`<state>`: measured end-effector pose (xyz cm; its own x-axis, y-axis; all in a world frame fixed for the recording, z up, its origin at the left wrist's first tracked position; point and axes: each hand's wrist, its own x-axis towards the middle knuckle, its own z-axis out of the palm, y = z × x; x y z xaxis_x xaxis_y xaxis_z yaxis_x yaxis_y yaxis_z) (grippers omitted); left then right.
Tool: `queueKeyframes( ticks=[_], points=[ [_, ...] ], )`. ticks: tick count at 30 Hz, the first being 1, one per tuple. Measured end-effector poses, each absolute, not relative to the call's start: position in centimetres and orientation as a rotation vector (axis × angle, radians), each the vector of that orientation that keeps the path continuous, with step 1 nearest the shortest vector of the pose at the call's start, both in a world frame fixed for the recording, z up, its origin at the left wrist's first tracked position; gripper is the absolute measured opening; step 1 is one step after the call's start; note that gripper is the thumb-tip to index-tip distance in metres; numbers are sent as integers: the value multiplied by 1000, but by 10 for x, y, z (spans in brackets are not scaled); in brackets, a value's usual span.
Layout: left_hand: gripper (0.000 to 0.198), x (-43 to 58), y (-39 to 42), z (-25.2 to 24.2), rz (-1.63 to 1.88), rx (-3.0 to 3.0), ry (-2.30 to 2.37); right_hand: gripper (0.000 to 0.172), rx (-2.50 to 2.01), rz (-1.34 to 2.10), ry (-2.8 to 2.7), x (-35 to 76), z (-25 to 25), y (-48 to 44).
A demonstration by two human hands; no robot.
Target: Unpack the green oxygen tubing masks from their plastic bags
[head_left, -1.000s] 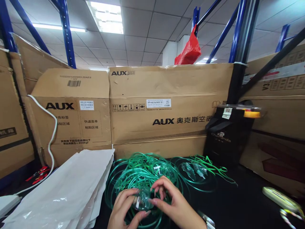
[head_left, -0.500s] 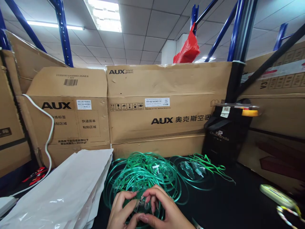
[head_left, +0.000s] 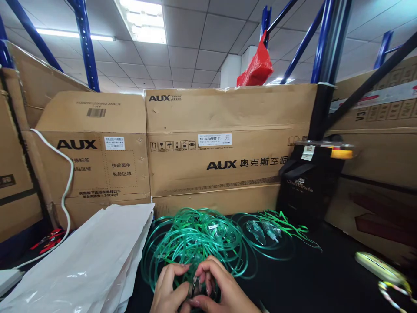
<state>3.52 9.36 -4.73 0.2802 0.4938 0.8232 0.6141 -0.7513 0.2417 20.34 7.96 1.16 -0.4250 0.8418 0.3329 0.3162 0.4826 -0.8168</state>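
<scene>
Flat black tabletop (head_left: 312, 278) w/ tangled, coiled green plastic tubing (head_left: 182, 240), ctr.; stacked flat glossy white sheets (head_left: 81, 254), L; upright boxy black bag (head_left: 301, 200), back R; shiny yellow-green oblong obj. (head_left: 379, 268), far R.

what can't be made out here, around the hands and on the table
In the head view:
Most of the clear piece: hidden by the left hand and right hand.
How the green tubing runs: lost among overlapping loops.
White block: cut off by the left edge.
Patterned loop: cut off by the right edge.
Fine print on the left label: too small.
</scene>
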Motion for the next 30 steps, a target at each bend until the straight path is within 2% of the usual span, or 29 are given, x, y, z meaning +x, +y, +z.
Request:
queueKeyframes(
  ticks=[4,9,22,30],
  points=[
    [29,38,91,-46,-1417,-2388,-1026,34,-994,847,-2001,203,14,78],
    [23,37,89,-45,-1350,-2388,-1032,34,-1003,707,-2099,204,15,77],
    [20,35,89,-47,-1418,-2354,-1118,23,-864,186,-2219,204,-1,79],
    [17,28,92,-46,-1261,-2338,-1103,15,-672,-4,-2194,199,-12,82]
  ],
)
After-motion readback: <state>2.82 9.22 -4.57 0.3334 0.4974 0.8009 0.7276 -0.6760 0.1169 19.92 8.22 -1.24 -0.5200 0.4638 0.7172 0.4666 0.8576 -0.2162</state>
